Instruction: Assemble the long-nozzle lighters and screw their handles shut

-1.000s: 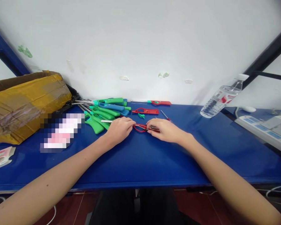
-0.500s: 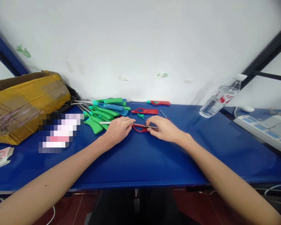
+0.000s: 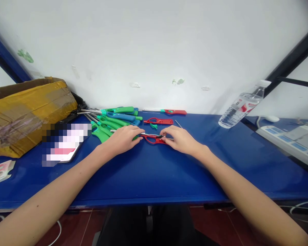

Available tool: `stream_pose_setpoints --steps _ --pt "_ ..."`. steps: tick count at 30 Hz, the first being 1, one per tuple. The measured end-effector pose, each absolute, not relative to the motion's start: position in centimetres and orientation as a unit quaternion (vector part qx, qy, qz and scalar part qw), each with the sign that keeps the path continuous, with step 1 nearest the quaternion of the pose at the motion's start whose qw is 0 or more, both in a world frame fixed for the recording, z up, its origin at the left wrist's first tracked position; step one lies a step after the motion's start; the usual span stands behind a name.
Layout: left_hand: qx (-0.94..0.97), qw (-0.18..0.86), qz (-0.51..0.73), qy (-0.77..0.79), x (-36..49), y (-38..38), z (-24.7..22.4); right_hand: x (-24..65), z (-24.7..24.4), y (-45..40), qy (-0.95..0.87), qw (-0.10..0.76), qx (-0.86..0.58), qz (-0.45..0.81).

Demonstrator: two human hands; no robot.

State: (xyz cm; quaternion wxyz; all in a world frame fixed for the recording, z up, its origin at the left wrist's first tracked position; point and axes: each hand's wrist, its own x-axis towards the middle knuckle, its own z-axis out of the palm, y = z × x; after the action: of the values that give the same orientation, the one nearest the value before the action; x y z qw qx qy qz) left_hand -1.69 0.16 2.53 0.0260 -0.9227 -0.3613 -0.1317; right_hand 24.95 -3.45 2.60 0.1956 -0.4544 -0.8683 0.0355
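A red gas-lighter handle half [image 3: 151, 140] lies on the blue table between my hands, its trigger loop toward me. My left hand [image 3: 123, 139] is closed around a thin metal tube [image 3: 143, 133] at the handle's left end. Beyond its knuckles a short end of the tube shows. My right hand [image 3: 181, 140] pinches the right part of the handle and the slim dark and metallic parts along it; its fingers partly cover them. Just behind my hands lie another red handle half [image 3: 160, 121] and a small green plastic piece [image 3: 153, 126].
Several green and blue lighters [image 3: 120, 116] are heaped at the left. A red lighter [image 3: 174, 112] lies along the wall, and a thin metal rod [image 3: 178, 124] behind my right hand. Around stand a taped box [image 3: 33, 116], phone [image 3: 72, 153], water bottle [image 3: 242, 107] and power strip [image 3: 284, 140].
My left hand has slid left and slightly toward me along the tube, so less of the tube's left end shows. My right hand stays almost in place, its fingertips shifted a little.
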Motion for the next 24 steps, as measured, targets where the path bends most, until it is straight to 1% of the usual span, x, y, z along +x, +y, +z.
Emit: stream_pose_setpoints --steps 11,19,24 --pt "-0.923 -0.023 -0.176 -0.341 -1.3 0.6 2.4 25.6 2.6 -3.1 -0.871 0.196 -0.445 0.067" --pt "-0.919 -0.034 -0.188 -0.345 -1.2 0.8 2.1 26.1 3.8 -3.6 -0.873 0.126 -0.467 0.053" --pt "-0.913 -0.029 -0.194 -0.357 -1.2 0.7 2.0 26.7 3.5 -3.2 -0.873 0.094 -0.472 0.084"
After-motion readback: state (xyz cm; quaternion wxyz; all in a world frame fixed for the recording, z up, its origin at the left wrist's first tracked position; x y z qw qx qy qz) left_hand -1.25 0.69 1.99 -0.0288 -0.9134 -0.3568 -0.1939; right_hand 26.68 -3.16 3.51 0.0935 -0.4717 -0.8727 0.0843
